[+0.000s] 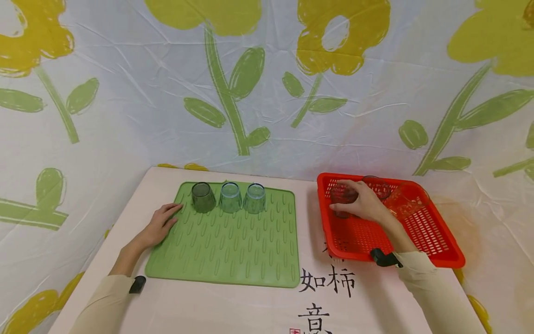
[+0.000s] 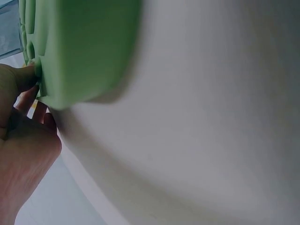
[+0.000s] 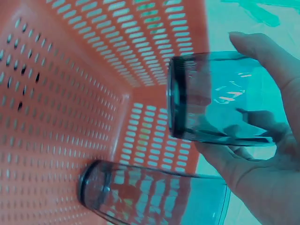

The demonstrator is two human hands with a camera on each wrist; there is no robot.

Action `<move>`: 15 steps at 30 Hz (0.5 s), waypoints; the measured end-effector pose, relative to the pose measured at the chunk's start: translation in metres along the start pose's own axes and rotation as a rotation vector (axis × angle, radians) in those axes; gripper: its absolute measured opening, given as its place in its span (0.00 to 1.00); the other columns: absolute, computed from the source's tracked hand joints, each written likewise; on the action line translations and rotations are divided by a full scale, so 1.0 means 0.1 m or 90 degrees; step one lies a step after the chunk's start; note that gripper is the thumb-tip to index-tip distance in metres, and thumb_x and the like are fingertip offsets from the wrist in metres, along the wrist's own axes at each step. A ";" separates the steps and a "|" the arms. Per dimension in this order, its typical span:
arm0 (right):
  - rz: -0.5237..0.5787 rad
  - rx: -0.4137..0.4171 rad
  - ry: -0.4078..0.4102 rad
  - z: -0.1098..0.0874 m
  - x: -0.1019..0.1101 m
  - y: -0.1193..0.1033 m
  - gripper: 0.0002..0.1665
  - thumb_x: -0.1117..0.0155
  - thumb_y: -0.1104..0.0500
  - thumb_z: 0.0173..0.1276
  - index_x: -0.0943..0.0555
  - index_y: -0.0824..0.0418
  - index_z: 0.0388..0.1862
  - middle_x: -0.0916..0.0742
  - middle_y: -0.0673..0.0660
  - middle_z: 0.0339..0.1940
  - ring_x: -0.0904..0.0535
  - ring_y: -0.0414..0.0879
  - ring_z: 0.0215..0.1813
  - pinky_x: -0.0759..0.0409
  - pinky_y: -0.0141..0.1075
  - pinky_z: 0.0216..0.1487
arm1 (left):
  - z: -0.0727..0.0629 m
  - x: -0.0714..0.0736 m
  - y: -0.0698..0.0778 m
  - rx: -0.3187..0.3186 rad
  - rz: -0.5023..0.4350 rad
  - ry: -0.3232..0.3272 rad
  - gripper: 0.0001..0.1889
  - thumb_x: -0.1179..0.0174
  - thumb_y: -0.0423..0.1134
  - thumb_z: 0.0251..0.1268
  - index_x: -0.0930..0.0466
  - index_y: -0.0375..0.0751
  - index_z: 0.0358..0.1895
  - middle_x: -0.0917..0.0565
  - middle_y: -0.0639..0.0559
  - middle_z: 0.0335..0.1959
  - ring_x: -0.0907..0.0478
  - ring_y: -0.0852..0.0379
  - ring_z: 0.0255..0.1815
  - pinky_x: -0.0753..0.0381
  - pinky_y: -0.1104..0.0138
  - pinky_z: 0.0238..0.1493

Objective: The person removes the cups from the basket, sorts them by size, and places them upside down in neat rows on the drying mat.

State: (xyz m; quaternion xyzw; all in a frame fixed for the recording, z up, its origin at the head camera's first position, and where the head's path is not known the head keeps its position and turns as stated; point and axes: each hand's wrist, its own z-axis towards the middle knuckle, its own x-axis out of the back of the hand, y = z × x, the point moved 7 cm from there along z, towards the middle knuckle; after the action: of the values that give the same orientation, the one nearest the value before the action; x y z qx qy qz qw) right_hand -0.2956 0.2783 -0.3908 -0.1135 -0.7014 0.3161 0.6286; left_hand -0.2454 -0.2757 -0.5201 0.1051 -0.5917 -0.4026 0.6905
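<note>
- Gripping a glass tumbler (image 3: 220, 98) between thumb and fingers, the right hand (image 1: 367, 202) reaches inside the red plastic basket (image 1: 325, 222); its grasp is clamped round the glass's side.
- The tumbler's thick base points toward the basket floor; whether it touches that floor cannot be told.
- A second glass (image 3: 154, 194) sits just beside it in the basket, seen through the right wrist camera. Farther over, near the back and right walls, more clear glassware (image 1: 410, 195) shows in the head view, its outlines faint against the red.
- The left hand (image 1: 156, 227) lies well apart from the right, its fingers loosely extended, touching the left edge of the green ridged drying mat (image 1: 225, 246).
- Three tumblers stand side by side near the back edge of the mat: a dark grey one (image 1: 203, 198) on the left, a light blue one (image 1: 231, 199) in the middle and another light blue one (image 1: 254, 199) on the right.
- Mat and basket rest on a pale tabletop (image 1: 208, 306), with black Chinese characters (image 1: 327, 283) between them toward the front.
- Beige sleeves (image 1: 438, 292) cover both forearms, and a white cloth (image 1: 283, 144) with yellow flowers and green stems hangs behind.
</note>
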 end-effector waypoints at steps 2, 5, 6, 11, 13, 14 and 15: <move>0.028 -0.015 0.017 -0.03 0.02 0.00 0.49 0.20 0.45 0.61 0.30 0.63 0.74 0.20 0.67 0.60 0.23 0.61 0.59 0.22 0.57 0.59 | 0.00 0.00 0.00 0.003 0.001 -0.001 0.21 0.48 0.20 0.74 0.33 0.16 0.68 0.33 0.19 0.64 0.39 0.20 0.64 0.40 0.31 0.60; 0.077 -0.046 0.039 -0.10 0.03 0.00 0.52 0.20 0.44 0.61 0.34 0.63 0.75 0.22 0.67 0.63 0.24 0.62 0.61 0.22 0.57 0.59 | 0.00 0.00 0.00 0.005 0.001 -0.001 0.21 0.47 0.20 0.74 0.33 0.16 0.67 0.33 0.19 0.64 0.38 0.20 0.64 0.40 0.31 0.60; 0.092 -0.057 0.047 -0.13 0.03 0.00 0.52 0.20 0.43 0.61 0.35 0.63 0.75 0.23 0.67 0.64 0.25 0.62 0.62 0.22 0.56 0.59 | 0.00 0.00 0.00 0.006 0.001 -0.002 0.21 0.47 0.20 0.74 0.32 0.16 0.67 0.33 0.19 0.64 0.38 0.21 0.64 0.39 0.31 0.59; 0.174 -0.072 0.088 -0.22 0.01 -0.05 0.50 0.19 0.46 0.60 0.36 0.63 0.71 0.24 0.65 0.65 0.25 0.60 0.63 0.21 0.49 0.58 | 0.00 0.00 -0.01 0.015 -0.005 -0.008 0.21 0.47 0.20 0.74 0.33 0.16 0.68 0.33 0.20 0.64 0.39 0.21 0.64 0.39 0.32 0.59; 0.200 -0.067 0.109 -0.24 0.00 -0.08 0.48 0.19 0.47 0.60 0.35 0.62 0.70 0.23 0.63 0.64 0.26 0.57 0.62 0.20 0.42 0.57 | 0.00 0.00 -0.01 0.020 -0.009 -0.010 0.21 0.48 0.21 0.75 0.33 0.16 0.68 0.34 0.19 0.65 0.40 0.20 0.65 0.40 0.32 0.59; 0.217 -0.064 0.118 -0.25 -0.01 -0.10 0.47 0.19 0.48 0.60 0.34 0.60 0.70 0.23 0.61 0.64 0.26 0.56 0.62 0.20 0.38 0.56 | 0.00 0.00 -0.01 0.022 -0.011 -0.012 0.21 0.48 0.21 0.75 0.33 0.17 0.68 0.34 0.19 0.65 0.40 0.20 0.65 0.40 0.32 0.59; 0.233 -0.060 0.126 -0.26 -0.02 -0.12 0.46 0.19 0.48 0.60 0.34 0.60 0.69 0.23 0.60 0.64 0.26 0.54 0.61 0.20 0.35 0.55 | 0.00 0.00 -0.01 0.024 -0.013 -0.015 0.22 0.48 0.21 0.75 0.33 0.16 0.68 0.34 0.19 0.65 0.40 0.20 0.65 0.40 0.31 0.59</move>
State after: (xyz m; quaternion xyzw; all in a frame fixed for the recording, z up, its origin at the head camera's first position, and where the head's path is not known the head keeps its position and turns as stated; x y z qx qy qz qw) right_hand -0.2676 0.2761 -0.3854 -0.2991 -0.6178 0.3790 0.6206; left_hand -0.2460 -0.2763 -0.5211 0.1195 -0.6060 -0.3998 0.6772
